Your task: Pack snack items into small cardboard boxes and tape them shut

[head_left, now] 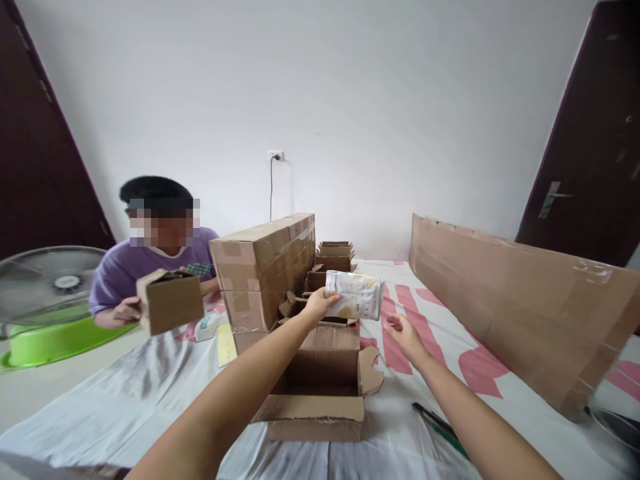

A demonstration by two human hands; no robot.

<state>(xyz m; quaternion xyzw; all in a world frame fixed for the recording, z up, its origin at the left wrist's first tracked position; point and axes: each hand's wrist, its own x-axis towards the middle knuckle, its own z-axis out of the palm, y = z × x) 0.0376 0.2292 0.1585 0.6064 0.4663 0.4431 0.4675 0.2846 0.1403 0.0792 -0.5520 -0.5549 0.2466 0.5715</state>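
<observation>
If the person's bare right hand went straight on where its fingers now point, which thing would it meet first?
Probably the flat, white-and-yellow, plastic-looking pouch held by the bare left hand, though depth is unclear here.

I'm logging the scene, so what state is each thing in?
Pouch: held in left grip
Right grip: open, holding nothing
Near box: open, flaps out
Stacked boxes: taped shut
Co-worker's box: held up
Plug: in the socket
Door at right: appears shut
Long cardboard: standing upright
</observation>
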